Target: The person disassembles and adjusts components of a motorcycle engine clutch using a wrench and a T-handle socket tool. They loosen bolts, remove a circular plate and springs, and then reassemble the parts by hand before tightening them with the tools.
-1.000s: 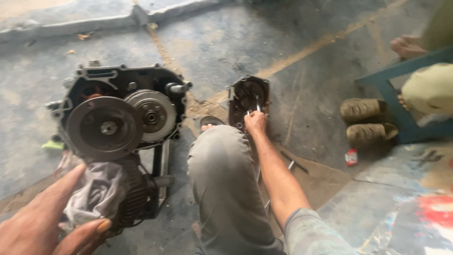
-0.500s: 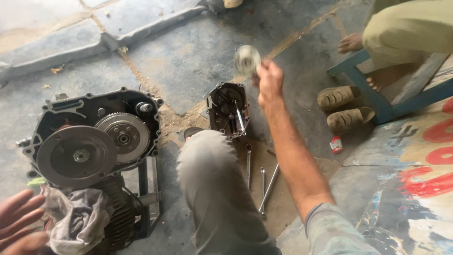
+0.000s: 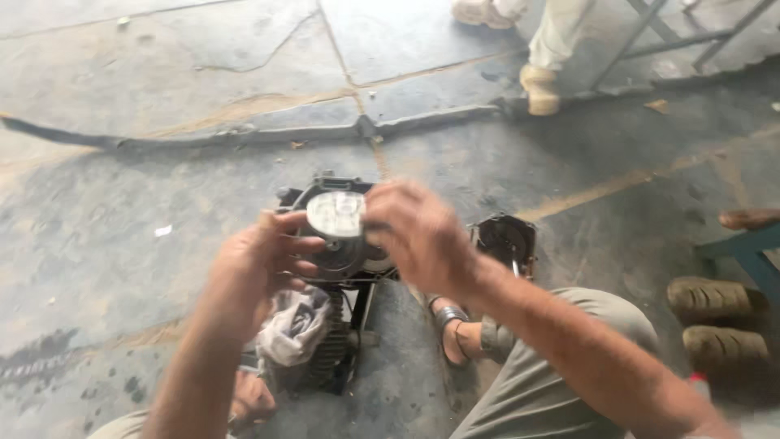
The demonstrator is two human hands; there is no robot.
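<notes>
both hands (image 3: 341,244) now hold the round metal part (image 3: 335,215) over the engine (image 3: 329,268).

Cracked grey concrete floor (image 3: 162,97), stained; raised seam (image 3: 244,134) running across far side. Blue stool (image 3: 743,248) at right edge. Daylight.
</notes>
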